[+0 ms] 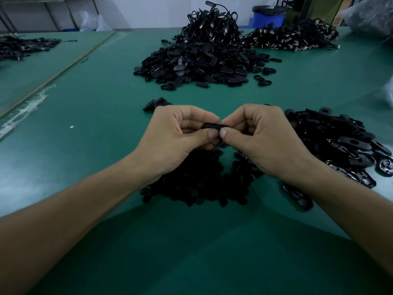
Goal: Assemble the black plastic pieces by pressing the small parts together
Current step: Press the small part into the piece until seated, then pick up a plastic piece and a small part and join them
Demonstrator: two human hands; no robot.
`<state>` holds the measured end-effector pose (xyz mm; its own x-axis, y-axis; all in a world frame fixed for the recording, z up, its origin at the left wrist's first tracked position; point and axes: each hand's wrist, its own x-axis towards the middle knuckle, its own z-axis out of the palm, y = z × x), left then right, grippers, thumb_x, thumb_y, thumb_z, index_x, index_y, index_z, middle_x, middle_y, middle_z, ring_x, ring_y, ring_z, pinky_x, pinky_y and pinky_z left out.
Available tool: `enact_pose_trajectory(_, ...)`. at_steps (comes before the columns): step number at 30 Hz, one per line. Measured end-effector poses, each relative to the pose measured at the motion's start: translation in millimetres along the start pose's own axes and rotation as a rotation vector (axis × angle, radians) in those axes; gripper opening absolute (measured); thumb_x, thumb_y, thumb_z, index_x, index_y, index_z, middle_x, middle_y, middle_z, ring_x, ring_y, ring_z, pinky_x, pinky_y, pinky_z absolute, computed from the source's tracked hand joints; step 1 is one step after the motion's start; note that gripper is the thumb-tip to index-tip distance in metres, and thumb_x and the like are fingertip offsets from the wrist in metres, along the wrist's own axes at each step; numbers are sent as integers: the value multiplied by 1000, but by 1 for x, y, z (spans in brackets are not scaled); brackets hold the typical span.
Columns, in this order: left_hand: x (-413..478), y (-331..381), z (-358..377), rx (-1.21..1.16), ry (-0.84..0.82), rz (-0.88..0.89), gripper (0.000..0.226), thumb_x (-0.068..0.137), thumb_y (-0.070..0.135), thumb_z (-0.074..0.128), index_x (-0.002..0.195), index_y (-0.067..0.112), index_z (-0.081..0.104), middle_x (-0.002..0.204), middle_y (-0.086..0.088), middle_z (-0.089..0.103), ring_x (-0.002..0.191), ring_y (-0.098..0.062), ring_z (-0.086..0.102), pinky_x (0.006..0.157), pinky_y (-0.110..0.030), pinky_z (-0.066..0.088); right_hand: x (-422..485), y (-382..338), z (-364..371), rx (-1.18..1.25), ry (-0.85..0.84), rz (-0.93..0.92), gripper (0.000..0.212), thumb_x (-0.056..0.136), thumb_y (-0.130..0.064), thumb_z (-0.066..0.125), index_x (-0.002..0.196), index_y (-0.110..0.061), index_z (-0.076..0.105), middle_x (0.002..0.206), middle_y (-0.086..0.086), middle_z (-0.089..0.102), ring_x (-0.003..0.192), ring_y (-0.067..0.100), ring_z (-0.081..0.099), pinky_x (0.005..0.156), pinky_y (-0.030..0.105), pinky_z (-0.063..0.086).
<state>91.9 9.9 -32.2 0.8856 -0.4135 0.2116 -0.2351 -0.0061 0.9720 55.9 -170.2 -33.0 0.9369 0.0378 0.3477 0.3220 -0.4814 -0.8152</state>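
Note:
A small black oval plastic piece [211, 126] is held between both hands above the green table [95, 135]. My left hand [178, 137] pinches its left end between thumb and curled fingers. My right hand [259, 139] pinches its right end the same way, thumb tips nearly touching. Most of the piece is hidden by the fingers. Under my wrists lies a heap of small black round parts [197, 184]. A heap of glossy black oval shells [344, 145] sits to the right of my right hand.
A big mound of black oval pieces [197, 64] lies further back, topped by black cables [212, 20]. More cabled connectors [297, 39] lie back right. A few assembled pieces [156, 103] sit just beyond my left hand. Another dark pile [23, 46] is far left.

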Motion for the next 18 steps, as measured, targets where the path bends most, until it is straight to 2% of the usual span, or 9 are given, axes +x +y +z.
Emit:
enact_pose_trajectory(7, -1, 1, -2, 74, -14, 21, 16, 81, -5, 75, 91, 7, 73, 80, -10, 77, 66, -14, 74, 64, -20, 58, -1, 0, 3, 25, 36, 36, 10, 80, -21, 71, 74, -28, 69, 67, -15, 72, 56, -2, 60, 54, 18, 45)
enact_pose_trajectory(11, 0, 3, -4, 152, 7, 33, 16, 82, -6, 76, 87, 8, 74, 76, -12, 76, 64, -18, 73, 63, -23, 60, -4, 0, 4, 11, 27, 8, 9, 82, -23, 71, 76, -30, 71, 73, -10, 75, 66, 15, 69, 61, 34, 58)
enact_pose_trajectory(12, 1, 3, -5, 162, 12, 33, 16, 82, -6, 75, 86, 9, 74, 75, -11, 76, 62, -17, 73, 61, -22, 59, -4, 0, 4, 0, 26, -5, 11, 84, -22, 71, 77, -31, 71, 74, -10, 75, 67, 15, 70, 64, 35, 58)
enact_pose_trajectory(15, 3, 2, -7, 157, 16, 33, 15, 83, -6, 75, 86, 7, 73, 74, -11, 76, 62, -15, 73, 60, -21, 58, -4, 0, 3, -63, 30, -39, 19, 89, -18, 71, 83, -36, 72, 74, -18, 73, 67, -1, 67, 64, 16, 51)
enact_pose_trajectory(16, 4, 1, -7, 156, 25, 38, 15, 83, -7, 74, 87, 8, 73, 75, -10, 76, 64, -16, 73, 62, -22, 59, -4, -1, 3, -101, 35, -39, 19, 91, -17, 70, 90, -35, 73, 75, -21, 73, 71, -5, 67, 66, 10, 49)
enact_pose_trajectory(18, 7, -2, -10, 168, 82, 55, 18, 84, -6, 74, 87, 13, 73, 75, -7, 77, 67, -19, 75, 68, -27, 62, -4, 0, 1, -242, 40, -37, 21, 95, -18, 65, 111, -29, 74, 84, -20, 72, 82, -9, 64, 76, 6, 46)
